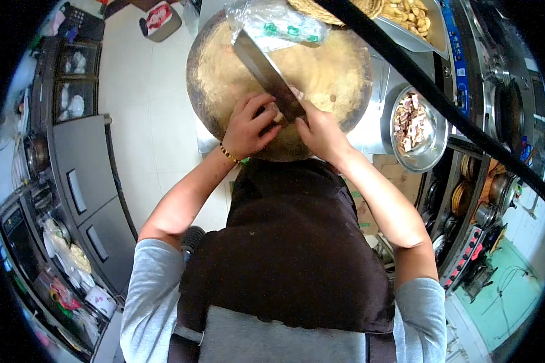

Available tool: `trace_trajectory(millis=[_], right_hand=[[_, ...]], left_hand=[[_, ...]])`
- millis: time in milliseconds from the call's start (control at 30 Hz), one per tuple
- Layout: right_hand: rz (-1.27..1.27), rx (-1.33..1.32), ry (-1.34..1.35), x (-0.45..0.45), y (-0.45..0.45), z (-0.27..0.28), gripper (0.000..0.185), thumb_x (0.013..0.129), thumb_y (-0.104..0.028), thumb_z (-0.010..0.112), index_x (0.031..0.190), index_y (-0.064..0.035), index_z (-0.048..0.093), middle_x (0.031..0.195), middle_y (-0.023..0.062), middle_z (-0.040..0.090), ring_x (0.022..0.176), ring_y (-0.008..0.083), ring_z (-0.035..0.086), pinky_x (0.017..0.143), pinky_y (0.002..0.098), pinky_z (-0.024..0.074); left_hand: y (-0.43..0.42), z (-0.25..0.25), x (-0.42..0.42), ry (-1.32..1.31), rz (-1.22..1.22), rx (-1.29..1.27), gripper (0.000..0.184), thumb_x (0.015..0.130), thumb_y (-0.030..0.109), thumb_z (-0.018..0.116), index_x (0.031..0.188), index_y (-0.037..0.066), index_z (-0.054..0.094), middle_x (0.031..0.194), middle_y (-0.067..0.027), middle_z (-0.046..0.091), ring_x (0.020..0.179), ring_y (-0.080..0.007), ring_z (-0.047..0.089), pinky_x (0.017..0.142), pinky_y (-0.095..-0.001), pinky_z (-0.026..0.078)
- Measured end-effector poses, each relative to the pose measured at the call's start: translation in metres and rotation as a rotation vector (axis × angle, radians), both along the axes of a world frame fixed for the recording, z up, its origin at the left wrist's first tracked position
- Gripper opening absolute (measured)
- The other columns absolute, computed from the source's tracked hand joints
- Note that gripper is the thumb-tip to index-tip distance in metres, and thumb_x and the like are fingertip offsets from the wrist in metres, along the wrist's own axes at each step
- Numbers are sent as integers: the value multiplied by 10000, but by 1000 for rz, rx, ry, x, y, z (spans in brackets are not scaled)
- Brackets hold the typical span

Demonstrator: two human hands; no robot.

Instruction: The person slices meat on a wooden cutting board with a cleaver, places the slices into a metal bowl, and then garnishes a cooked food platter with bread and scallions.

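Observation:
My right hand (321, 133) is closed around the handle end of a cleaver (263, 69), whose blade slants up and left over a round wooden chopping block (339, 72). My left hand (250, 126) is beside the blade with its fingers curled over a small piece of meat (277, 113), which they mostly hide. A pinkish sliver of meat (297, 93) shows at the other side of the blade. At the block's far edge lies a crumpled clear plastic bag (278, 25) with green print.
To the right of the block stands a metal bowl (440, 142) with cut meat pieces. A tray (440, 27) of pale brown sliced food and a woven basket (339, 9) are at the back. A dark strap (424, 78) crosses the upper right. Grey cabinets (85, 163) line the left.

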State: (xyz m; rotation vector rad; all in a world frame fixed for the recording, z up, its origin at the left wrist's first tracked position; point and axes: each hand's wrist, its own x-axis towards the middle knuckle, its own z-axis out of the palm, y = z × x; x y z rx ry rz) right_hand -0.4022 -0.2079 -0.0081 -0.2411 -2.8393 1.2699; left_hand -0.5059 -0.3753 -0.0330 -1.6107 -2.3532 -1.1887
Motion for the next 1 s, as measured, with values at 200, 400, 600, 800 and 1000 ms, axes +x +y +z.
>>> trace_trajectory(millis=[200, 400, 600, 800, 1000], right_hand=[[-246, -646, -99, 44, 34, 19, 186, 875, -36, 470, 1055, -9, 433, 555, 10, 433, 374, 86, 387, 348, 248, 356], [-581, -1079, -274, 87, 40, 33, 195, 874, -34, 479, 1055, -27, 407, 537, 9, 385, 351, 87, 344, 331, 239, 330], [-250, -712, -409, 93, 21, 45, 347, 863, -41, 471, 1207, -41, 423, 522, 16, 455, 358, 96, 395, 360, 253, 360], [-58, -312, -276, 76, 19, 29, 294, 837, -43, 478, 1127, 2, 485, 571, 76, 536, 384, 114, 473, 379, 269, 390], [-154, -536, -498, 69, 21, 54, 239, 844, -46, 476, 1074, 13, 504, 546, 43, 503, 355, 107, 440, 356, 265, 367]], left_hand=[[-10, 3, -9, -33, -157, -91, 325, 642, 63, 691, 934, 42, 550, 1108, -123, 511, 1056, -332, 469, 876, -415, 409], [-20, 12, -15, -113, -134, -106, 328, 669, 37, 689, 960, 29, 538, 1085, -144, 526, 1034, -336, 481, 887, -403, 406], [-17, 15, -17, -63, -216, -131, 304, 690, 46, 675, 960, 26, 538, 1080, -140, 536, 1038, -332, 487, 891, -403, 405], [-16, 18, -17, -62, -291, -135, 283, 707, 47, 646, 969, 24, 542, 1048, -106, 528, 1033, -315, 471, 886, -388, 408], [-26, 24, -13, -34, -221, -147, 282, 700, 35, 639, 966, 22, 545, 1018, -109, 524, 1010, -314, 473, 873, -385, 406]])
